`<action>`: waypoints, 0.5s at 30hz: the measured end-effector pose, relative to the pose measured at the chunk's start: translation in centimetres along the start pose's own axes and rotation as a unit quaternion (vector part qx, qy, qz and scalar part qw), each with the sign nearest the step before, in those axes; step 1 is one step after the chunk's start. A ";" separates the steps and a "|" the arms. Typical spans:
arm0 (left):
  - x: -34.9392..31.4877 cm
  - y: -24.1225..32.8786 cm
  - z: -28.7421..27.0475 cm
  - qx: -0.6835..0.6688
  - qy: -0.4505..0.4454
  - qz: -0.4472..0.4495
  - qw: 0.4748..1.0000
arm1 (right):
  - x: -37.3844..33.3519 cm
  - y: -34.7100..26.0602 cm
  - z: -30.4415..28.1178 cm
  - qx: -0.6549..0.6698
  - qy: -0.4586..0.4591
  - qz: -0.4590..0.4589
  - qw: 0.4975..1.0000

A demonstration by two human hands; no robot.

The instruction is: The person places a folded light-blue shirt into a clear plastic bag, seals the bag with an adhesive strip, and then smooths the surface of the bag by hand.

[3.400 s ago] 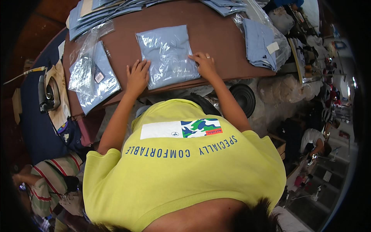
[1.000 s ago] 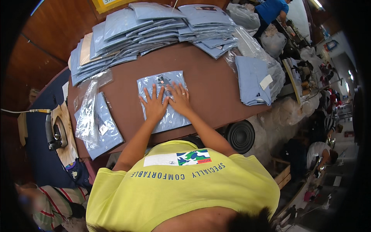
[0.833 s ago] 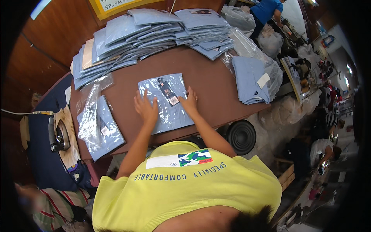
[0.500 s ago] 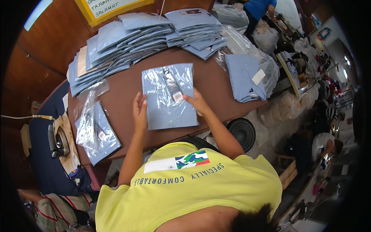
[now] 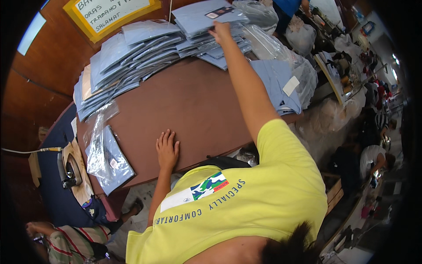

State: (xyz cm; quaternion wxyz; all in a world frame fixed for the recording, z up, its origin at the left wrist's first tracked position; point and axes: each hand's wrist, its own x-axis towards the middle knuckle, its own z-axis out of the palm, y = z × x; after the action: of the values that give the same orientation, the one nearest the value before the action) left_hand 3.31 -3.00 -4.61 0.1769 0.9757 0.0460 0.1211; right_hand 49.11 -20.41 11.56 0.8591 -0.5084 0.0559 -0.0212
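Note:
At the far side of the table, my right hand (image 5: 221, 33) grips the near edge of a folded blue shirt in a clear bag (image 5: 203, 18). This shirt lies on top of the right-hand stack of bagged shirts (image 5: 206, 45). My left hand (image 5: 168, 148) rests flat near the table's front edge, fingers spread, holding nothing. Along the back, a longer stack of bagged blue shirts (image 5: 132, 55) stands to the left. Another bagged shirt (image 5: 113, 165) lies at the left edge, partly under loose clear bags (image 5: 99, 149).
The table top (image 5: 193, 101) is brown. A folded shirt with a white tag (image 5: 274, 83) lies at its right, beside large clear plastic bags (image 5: 303, 72). An iron (image 5: 70, 171) stands on the left board. A person in striped clothing (image 5: 77, 244) sits at lower left.
The bagged shirt has gone from the table's middle onto the right-hand stack, carried by my right hand. My left hand has let go of it and come down onto the table.

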 end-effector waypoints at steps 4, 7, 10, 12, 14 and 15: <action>1.8 1.0 0.9 -0.008 0.004 0.039 0.999 | 9.1 2.2 -4.6 -0.204 -0.126 -0.117 0.964; -1.3 -0.2 0.6 0.042 0.007 -0.041 0.998 | -0.5 3.1 0.8 -0.169 -0.100 0.016 0.980; 0.4 1.8 1.2 0.063 0.021 -0.057 0.996 | -2.5 2.9 -7.5 -0.310 0.041 -0.313 0.897; 1.1 2.5 1.3 0.073 0.007 -0.082 0.994 | -5.6 0.9 -15.3 -0.421 0.018 -0.288 0.860; 3.5 4.1 2.1 0.031 -0.012 -0.055 0.998 | -6.5 -0.2 -27.1 -0.490 0.130 -0.357 0.785; 4.7 4.7 3.1 -0.028 -0.016 -0.018 0.999 | -8.7 -1.6 -31.0 -0.545 0.187 -0.320 0.752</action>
State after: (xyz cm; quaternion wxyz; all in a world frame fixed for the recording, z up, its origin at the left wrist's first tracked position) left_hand 8.81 -7.81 -4.71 0.2067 0.9712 0.0577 0.1039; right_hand 36.83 -47.34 -1.14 0.3517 -0.8647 0.0515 -0.3549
